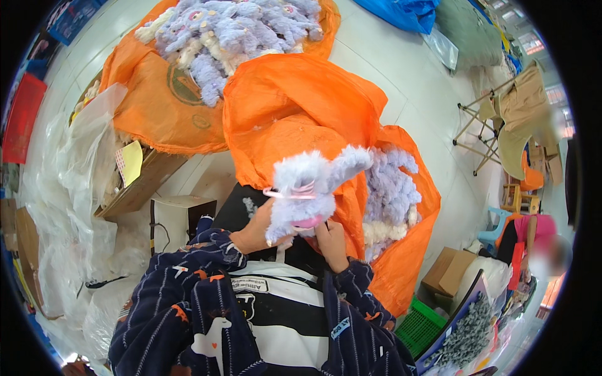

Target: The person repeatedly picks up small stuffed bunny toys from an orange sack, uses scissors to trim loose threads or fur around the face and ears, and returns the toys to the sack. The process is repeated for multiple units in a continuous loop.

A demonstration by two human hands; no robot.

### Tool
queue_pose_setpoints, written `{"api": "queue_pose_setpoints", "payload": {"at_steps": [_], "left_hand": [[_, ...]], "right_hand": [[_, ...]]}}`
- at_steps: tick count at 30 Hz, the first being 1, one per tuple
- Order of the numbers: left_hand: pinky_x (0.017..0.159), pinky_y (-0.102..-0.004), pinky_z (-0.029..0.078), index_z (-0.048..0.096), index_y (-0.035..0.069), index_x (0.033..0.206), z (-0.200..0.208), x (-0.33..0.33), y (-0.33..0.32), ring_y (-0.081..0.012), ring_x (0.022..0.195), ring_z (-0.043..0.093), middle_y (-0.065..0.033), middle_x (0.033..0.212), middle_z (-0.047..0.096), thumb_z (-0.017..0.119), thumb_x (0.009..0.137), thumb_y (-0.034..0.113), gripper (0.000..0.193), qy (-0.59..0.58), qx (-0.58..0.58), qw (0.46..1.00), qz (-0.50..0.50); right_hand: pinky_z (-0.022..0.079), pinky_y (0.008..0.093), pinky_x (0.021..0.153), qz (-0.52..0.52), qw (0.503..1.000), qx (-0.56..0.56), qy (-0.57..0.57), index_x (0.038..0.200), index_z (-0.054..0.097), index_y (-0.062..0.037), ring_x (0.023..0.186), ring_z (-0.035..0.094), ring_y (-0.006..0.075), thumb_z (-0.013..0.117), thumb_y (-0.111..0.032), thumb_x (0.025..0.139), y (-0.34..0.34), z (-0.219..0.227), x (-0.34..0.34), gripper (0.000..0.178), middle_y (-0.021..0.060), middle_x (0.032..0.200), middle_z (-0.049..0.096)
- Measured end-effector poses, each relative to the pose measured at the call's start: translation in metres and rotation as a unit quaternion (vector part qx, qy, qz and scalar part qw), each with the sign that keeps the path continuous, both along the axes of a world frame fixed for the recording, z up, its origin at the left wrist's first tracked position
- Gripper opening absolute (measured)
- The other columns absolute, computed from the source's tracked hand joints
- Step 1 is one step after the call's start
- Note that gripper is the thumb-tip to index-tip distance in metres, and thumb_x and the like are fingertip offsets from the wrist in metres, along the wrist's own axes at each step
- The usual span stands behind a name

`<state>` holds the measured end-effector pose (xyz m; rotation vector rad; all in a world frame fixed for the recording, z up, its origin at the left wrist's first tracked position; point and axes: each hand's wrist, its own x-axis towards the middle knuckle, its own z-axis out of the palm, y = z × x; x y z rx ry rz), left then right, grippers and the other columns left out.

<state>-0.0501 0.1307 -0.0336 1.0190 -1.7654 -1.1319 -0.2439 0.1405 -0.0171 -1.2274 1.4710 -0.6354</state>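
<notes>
A person's left hand (254, 229) clamps the left side of a lavender plush toy (305, 203), its fingers partly lost behind the fur; the right hand (333, 244) sits at the toy's lower right edge with fingers curled together, and whether that grip closes on the fur or on something hidden cannot be told. The toy is held up above the person's lap, one furry limb or ear pointing to the upper right; a pink ribbon (301, 191) crosses its middle, and a pink oval patch (307, 222) shows near its lower end.

Just beyond the toy rises a crumpled orange sack (307, 84); to its right, another orange sack (419, 263) gapes around a pile of lavender and cream plush (390, 185); at upper left, a heap of similar plush toys (235, 28) lies on orange sheeting (147, 109).

Clear plastic (59, 182) spreads along the left, near a yellow paper (130, 163); at lower right, a cardboard box (448, 271) stands near a green basket (420, 327); farther off, a folding chair (523, 100) stands on the pale floor (433, 97), and another person in a pink top (538, 233) appears at the right.
</notes>
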Motion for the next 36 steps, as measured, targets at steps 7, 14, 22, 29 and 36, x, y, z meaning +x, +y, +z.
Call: {"api": "queue_pose_setpoints", "payload": {"at_steps": [7,14,22,29,36], "left_hand": [[0.081,-0.0301,0.048,0.048,0.001,0.117,0.039,0.023,-0.032,-0.0146,0.095,0.056,-0.0077,0.109,0.056,0.062,0.081,0.008,0.04,0.201,0.377,0.893,0.142],[0.101,-0.0349,0.032,0.048,0.0,0.118,0.127,0.093,-0.209,-0.0202,0.118,0.042,-0.0099,0.125,0.048,0.044,0.091,0.021,0.034,0.543,0.139,0.819,0.122],[0.09,-0.0375,0.038,0.055,0.0,0.106,-0.004,0.007,-0.12,-0.0299,0.104,0.05,-0.0148,0.112,0.053,0.057,0.078,0.006,0.028,-0.345,-0.132,0.929,-0.012],[0.087,-0.0368,0.04,0.056,-0.002,0.098,-0.02,0.001,-0.117,-0.0322,0.1,0.05,-0.0163,0.106,0.055,0.057,0.077,0.004,0.022,-0.257,-0.032,0.962,0.091],[0.084,-0.0361,0.041,0.057,-0.002,0.096,-0.025,0.001,-0.124,-0.0317,0.096,0.051,-0.0162,0.104,0.055,0.056,0.076,0.003,0.02,-0.265,-0.016,0.958,0.107]], "right_hand": [[0.035,0.0196,0.046,-0.003,0.983,0.111,-0.149,0.079,0.06,-0.0014,0.049,0.045,0.004,0.055,-0.028,0.087,-0.011,0.045,-0.032,0.028,-0.0018,0.057,0.051],[0.035,0.0199,0.044,-0.335,0.94,0.006,-0.068,0.082,0.06,-0.0023,0.048,0.045,0.005,0.058,-0.025,0.083,-0.038,0.001,-0.133,0.023,-0.0013,0.062,0.052],[0.039,0.0242,0.043,-0.324,0.935,0.142,0.025,0.085,0.062,0.0003,0.05,0.049,0.0102,0.063,-0.031,0.077,-0.053,-0.153,-0.19,0.033,0.004,0.069,0.059],[0.047,0.0348,0.062,-0.21,0.96,0.094,0.159,0.089,0.061,0.0029,0.066,0.06,0.0235,0.066,-0.032,0.071,-0.106,-0.241,-0.165,0.04,0.0151,0.073,0.062],[0.046,0.0374,0.073,-0.214,0.966,0.091,0.115,0.111,0.051,0.0076,0.086,0.06,0.0344,0.069,-0.034,0.067,-0.137,-0.283,-0.121,0.064,0.0266,0.094,0.06]]}}
